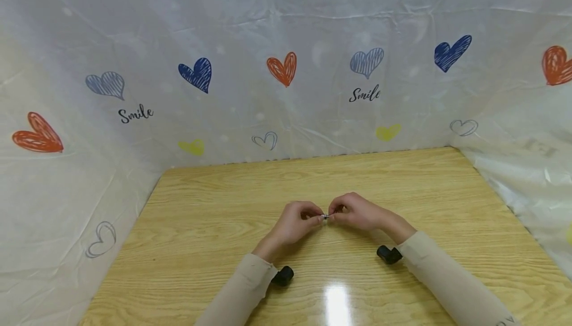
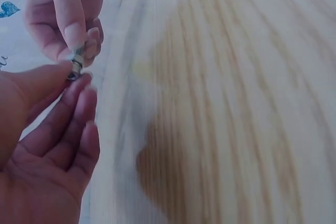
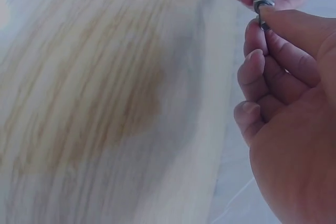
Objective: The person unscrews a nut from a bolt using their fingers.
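Note:
Both hands meet above the middle of the wooden table, fingertips almost touching. Between them is a small silver metal fitting (image 1: 325, 216), short and cylindrical. In the right wrist view the fitting (image 3: 261, 1) has a wider, nut-like collar and a narrower part beside it. My left hand (image 1: 292, 224) pinches one end with thumb and forefinger. My right hand (image 1: 359, 211) pinches the other end the same way, its remaining fingers curled in towards the palm. The fingertips hide much of the fitting, and I cannot tell whether it is one piece or two joined.
Under the hands lies a wood-grain table (image 1: 214, 216) with a bright light reflection near its front. A white sheet (image 1: 313, 117) printed with hearts hangs along its back and sides. Black devices (image 1: 283, 276) sit at both wrists, by the beige sleeves (image 1: 243, 286).

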